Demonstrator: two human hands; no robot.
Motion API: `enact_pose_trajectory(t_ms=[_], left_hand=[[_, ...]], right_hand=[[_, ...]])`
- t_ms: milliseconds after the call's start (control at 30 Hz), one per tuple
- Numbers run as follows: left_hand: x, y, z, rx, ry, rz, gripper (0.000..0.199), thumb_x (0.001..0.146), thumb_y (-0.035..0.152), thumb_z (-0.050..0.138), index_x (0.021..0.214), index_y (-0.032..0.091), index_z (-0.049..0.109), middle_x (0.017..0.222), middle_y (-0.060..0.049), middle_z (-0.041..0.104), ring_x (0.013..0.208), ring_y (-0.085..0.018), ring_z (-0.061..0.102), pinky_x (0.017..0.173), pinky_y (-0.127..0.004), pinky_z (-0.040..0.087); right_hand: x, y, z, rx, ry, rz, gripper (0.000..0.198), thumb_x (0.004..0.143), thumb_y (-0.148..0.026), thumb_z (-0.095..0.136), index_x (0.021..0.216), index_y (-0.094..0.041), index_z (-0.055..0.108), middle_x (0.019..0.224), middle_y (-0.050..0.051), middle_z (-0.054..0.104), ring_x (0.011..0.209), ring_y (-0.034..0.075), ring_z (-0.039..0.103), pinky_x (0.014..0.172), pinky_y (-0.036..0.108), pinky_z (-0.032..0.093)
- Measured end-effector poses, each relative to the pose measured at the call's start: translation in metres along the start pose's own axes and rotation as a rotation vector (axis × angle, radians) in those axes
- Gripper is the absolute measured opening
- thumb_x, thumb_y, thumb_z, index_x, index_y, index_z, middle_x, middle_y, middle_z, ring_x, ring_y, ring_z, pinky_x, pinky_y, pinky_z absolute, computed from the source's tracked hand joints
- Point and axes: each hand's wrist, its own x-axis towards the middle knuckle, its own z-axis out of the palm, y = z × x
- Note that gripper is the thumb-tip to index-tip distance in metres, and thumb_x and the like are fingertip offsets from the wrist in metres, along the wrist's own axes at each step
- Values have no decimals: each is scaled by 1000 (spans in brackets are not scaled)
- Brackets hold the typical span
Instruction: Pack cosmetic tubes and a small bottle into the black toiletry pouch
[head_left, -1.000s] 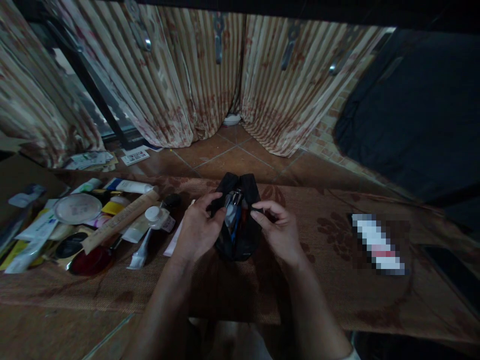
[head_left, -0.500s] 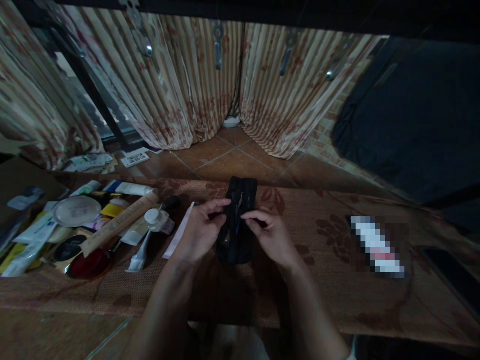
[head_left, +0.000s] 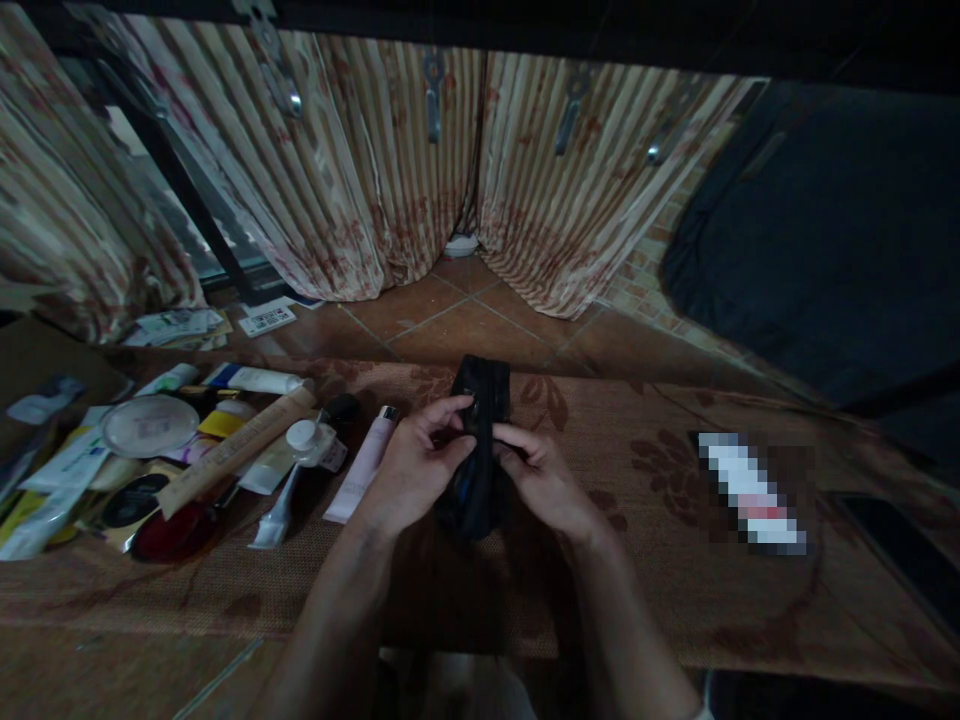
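A black zip pouch [head_left: 486,490] lies lengthwise on the cloth-covered table [head_left: 645,590] in front of me. My left hand [head_left: 416,465] is closed at the thumb and fingertips on the left edge of its opening. From the other side, my right hand [head_left: 544,480] pinches the pouch's right edge, fingers curled. A bit of blue shows inside the opening; the rest of the contents is too dark to make out. Close to my left wrist lies a pale pink tube [head_left: 364,465] with a silver cap.
Cosmetics crowd the left: a white-capped bottle [head_left: 302,437], a long beige tube [head_left: 236,445], a round clear-lidded container [head_left: 150,425] and a red round item [head_left: 174,530]. A blurred-out object [head_left: 754,495] and a dark phone [head_left: 900,555] lie at right. Curtains [head_left: 420,170] hang beyond.
The pouch's opening has narrowed, and its right side has tipped toward the left. My right hand has shifted slightly left with it, and more of the pink tube shows.
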Motion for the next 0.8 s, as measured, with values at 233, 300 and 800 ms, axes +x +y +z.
enact_pose_trajectory(t_ms=[233, 300, 800], left_hand=[[-1, -4, 2, 63, -32, 98, 44, 81, 21, 66, 125, 22, 64, 132, -9, 60, 109, -21, 64, 90, -37, 53], [0, -6, 3, 135, 5, 169, 39, 81, 20, 66, 120, 23, 67, 140, -8, 55, 124, -23, 57, 101, -39, 49], [4, -10, 1, 376, 189, 155, 15, 87, 26, 60, 85, 21, 74, 84, -2, 74, 78, -17, 67, 71, -27, 51]], right_hand=[[-1, -1, 1, 27, -4, -4, 31, 95, -27, 51, 118, -32, 72, 111, -4, 74, 103, 19, 68, 98, 38, 50], [-1, -2, 2, 46, 1, -15, 31, 95, -27, 52, 118, -32, 72, 112, -4, 74, 105, 19, 67, 99, 37, 50], [-3, 0, -7, 66, 227, 85, 30, 83, -32, 70, 113, -29, 74, 107, 1, 75, 95, 19, 68, 88, 35, 52]])
